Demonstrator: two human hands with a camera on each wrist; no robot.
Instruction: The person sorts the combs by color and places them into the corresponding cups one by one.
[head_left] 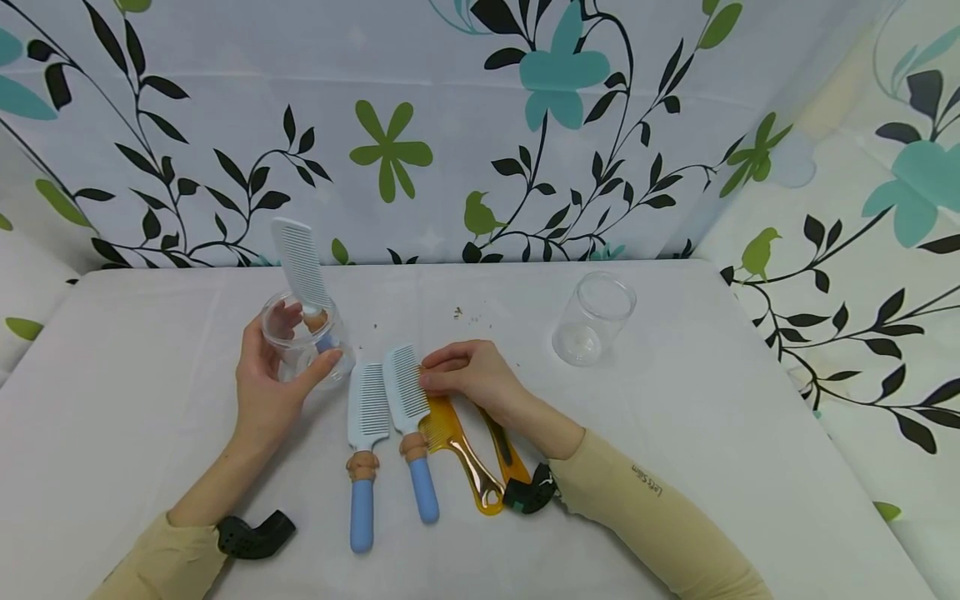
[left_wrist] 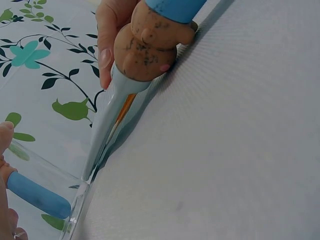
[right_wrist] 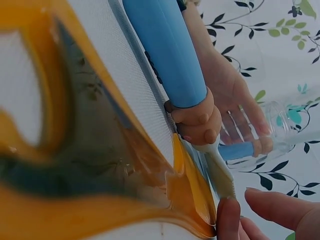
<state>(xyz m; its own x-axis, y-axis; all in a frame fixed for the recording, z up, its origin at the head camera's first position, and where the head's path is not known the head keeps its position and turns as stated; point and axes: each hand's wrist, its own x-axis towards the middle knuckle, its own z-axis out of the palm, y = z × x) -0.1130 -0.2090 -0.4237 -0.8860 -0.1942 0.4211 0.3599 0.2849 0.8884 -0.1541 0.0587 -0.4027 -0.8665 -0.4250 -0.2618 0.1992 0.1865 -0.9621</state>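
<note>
My left hand (head_left: 273,375) grips a clear plastic jar (head_left: 330,333) between thumb and fingers. A light blue comb (head_left: 300,258) stands tilted in it, teeth up, its blue handle (left_wrist: 40,195) inside. On the table lie two matching combs with brown bear figures: a left one (head_left: 369,408) and a right one (head_left: 407,387). My right hand (head_left: 472,371) touches the right comb's edge near its top; in the right wrist view one fingertip meets its head while another digit stays apart. Beside it lie an amber comb (head_left: 453,437) and another amber piece (head_left: 513,462), partly hidden by my wrist.
A second clear jar (head_left: 596,321) stands at the back right of the white table (head_left: 675,500). Small brown crumbs (head_left: 459,313) lie near the back middle. A patterned curtain (head_left: 450,83) hangs behind the table, with similar cloth at both sides.
</note>
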